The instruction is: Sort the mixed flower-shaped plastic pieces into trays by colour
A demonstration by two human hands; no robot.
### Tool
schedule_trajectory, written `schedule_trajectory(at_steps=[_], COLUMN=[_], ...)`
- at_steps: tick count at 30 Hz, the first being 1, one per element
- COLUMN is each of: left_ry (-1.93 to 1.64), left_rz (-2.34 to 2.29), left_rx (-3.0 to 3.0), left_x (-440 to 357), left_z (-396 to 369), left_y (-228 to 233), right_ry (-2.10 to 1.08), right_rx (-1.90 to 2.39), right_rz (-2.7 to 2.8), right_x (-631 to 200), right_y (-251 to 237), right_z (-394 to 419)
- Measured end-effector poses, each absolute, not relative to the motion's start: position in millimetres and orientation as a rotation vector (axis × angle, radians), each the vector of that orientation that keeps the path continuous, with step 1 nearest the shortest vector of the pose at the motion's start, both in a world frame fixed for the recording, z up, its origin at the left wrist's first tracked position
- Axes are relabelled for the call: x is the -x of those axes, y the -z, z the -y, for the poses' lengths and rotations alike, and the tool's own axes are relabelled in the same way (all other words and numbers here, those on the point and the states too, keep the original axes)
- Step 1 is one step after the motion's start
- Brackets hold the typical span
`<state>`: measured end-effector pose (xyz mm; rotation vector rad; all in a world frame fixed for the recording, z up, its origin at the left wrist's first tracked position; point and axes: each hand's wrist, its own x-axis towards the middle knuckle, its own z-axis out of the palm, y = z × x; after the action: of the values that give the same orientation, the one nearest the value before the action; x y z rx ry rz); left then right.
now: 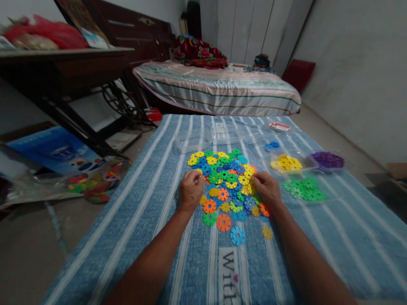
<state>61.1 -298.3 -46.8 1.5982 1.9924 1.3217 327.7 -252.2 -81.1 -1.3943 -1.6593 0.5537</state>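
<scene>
A heap of flat, flower-shaped plastic discs [227, 180] in yellow, green, blue and orange lies on a blue-and-white striped cloth [152, 203]. My left hand [190, 190] rests at the heap's left edge, fingers curled on a yellow disc. My right hand [266, 188] sits on the heap's right side, fingers bent over discs; what it pinches is hidden. Sorted groups lie to the right: yellow discs [286, 163], purple discs [328, 160], green discs [303, 189] and a few blue discs [271, 145].
A clear empty tray [190, 142] lies beyond the heap. A mattress [219, 87] fills the back. On the left stand a dark sewing table [63, 67], a blue box [54, 150] and a plastic bag of discs [92, 180]. A wall runs along the right.
</scene>
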Motion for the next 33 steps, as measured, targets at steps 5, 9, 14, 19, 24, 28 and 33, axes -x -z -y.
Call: schedule_trajectory(at_steps=[5, 9, 14, 19, 24, 28, 33], left_ry=[-1.338, -1.337, -1.363, -1.461, -1.459, -1.442, -1.436], left_rz=[-1.957, -1.944, -1.941, -1.943, -1.940, -1.960, -1.942], left_rx=[-1.600, -1.604, -1.598, -1.613, -1.624, -1.619, -1.620], left_x=[-59.1, -58.0, -56.7, -54.2, -51.9, -50.5, -49.8], left_z=[298.7, 299.4, 297.8, 294.4, 293.9, 293.4, 292.2], left_y=[51.4, 53.8, 57.3, 61.2, 63.0, 65.6, 66.7], right_ry=[-0.468, -0.396, -0.294, -0.240, -0.072, -0.012, 0.053], right_rx=[1.406, 1.405, 1.380, 1.413, 1.474, 1.313, 1.362], right_rz=[1.770, 1.837, 1.987, 2.195, 2.244, 2.303, 2.361], right_x=[-326.4, -326.5, -327.9, -326.6, -316.3, -304.2, -291.7], right_y=[77.6, 79.5, 81.5, 73.0, 58.9, 54.0, 56.0], right_z=[253.9, 253.3, 250.6, 250.8, 265.1, 292.3, 321.8])
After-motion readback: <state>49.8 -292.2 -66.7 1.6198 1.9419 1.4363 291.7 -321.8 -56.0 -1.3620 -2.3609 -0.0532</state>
